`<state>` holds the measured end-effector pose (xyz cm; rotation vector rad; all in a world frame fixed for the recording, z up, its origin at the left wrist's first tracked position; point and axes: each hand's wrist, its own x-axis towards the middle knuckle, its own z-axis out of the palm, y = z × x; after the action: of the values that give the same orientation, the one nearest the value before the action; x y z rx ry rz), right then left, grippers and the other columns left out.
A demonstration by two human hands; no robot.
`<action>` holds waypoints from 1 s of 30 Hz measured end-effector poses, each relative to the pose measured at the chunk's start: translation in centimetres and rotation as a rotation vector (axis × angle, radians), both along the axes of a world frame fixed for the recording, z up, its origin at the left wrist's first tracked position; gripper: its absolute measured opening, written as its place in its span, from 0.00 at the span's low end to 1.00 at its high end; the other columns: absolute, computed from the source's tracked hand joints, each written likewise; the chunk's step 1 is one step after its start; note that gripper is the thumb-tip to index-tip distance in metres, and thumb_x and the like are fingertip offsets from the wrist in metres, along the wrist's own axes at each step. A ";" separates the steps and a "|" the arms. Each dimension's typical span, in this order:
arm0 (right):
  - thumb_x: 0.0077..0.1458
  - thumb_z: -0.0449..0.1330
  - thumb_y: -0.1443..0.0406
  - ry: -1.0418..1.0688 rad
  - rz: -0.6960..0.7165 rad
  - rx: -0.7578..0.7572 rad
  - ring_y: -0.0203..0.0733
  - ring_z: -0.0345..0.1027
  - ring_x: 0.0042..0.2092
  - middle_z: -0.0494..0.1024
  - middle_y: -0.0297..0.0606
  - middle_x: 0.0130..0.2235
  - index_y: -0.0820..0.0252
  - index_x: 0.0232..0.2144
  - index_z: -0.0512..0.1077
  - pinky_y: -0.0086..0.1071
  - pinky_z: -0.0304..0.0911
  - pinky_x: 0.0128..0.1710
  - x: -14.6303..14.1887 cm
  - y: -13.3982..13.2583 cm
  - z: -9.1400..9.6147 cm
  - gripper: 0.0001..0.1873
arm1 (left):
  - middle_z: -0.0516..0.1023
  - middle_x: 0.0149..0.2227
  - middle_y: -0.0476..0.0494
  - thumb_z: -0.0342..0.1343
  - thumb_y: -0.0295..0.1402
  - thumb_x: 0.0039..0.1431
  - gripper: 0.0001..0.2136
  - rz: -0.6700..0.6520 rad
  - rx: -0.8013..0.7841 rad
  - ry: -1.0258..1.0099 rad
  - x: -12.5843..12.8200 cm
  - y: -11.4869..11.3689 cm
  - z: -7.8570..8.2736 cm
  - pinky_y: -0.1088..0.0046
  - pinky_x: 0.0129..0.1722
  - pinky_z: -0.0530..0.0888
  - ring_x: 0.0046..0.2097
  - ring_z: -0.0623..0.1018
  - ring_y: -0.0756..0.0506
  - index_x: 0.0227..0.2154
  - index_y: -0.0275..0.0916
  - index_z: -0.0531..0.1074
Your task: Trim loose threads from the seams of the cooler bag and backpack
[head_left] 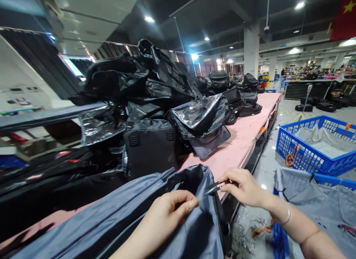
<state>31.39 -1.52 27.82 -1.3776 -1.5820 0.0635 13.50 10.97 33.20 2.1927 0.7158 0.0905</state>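
A long bag with grey-blue lining point(111, 214) lies across the near end of the table, its inside facing up. Over that lining, my left hand point(175, 210) is closed, thumb pressed against the fingers; whatever the pinch may hold is too small to make out. My right hand point(241, 184) grips a pair of thread snips point(213, 187) at the bag's far right corner. The blades point left, toward my left hand, close above the bag's edge. A thin bracelet circles the right wrist.
Black bags point(150, 147), some with silvery lining, are heaped beyond on the pink-covered table point(250, 129). Blue plastic baskets point(302, 151) with grey cloth liners stand on the floor to the right. Scraps litter the floor point(247, 233) beside the table.
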 end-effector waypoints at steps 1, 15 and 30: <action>0.57 0.54 0.64 -0.148 0.003 -0.057 0.36 0.67 0.34 0.75 0.36 0.32 0.60 0.33 0.69 0.28 0.60 0.34 0.3 -0.3 1.6 0.06 | 0.65 0.19 0.51 0.50 0.43 0.49 0.14 -0.007 0.015 -0.002 0.0 0.0 -0.2 0.78 0.22 0.61 0.22 0.63 0.51 0.20 0.37 0.70; 0.50 0.55 0.72 -1.124 -0.029 -0.626 0.44 0.69 0.31 0.74 0.50 0.29 0.68 0.30 0.69 0.30 0.58 0.26 -3.8 0.4 12.3 0.04 | 0.73 0.28 0.46 0.45 0.40 0.53 0.13 -0.072 0.250 -0.133 0.3 -0.6 0.1 0.71 0.36 0.66 0.33 0.72 0.46 0.24 0.39 0.71; 0.57 0.54 0.65 -0.608 0.062 -0.411 0.38 0.67 0.33 0.74 0.40 0.33 0.65 0.38 0.68 0.29 0.60 0.32 -0.4 -0.1 10.0 0.09 | 0.65 0.17 0.52 0.46 0.45 0.51 0.16 -0.020 0.100 -0.005 -0.6 1.7 -0.8 0.76 0.23 0.62 0.22 0.65 0.50 0.18 0.39 0.66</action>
<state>31.03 -1.58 37.85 -1.7737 -2.2055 0.0050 12.92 12.62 32.39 2.2940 0.6995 0.1237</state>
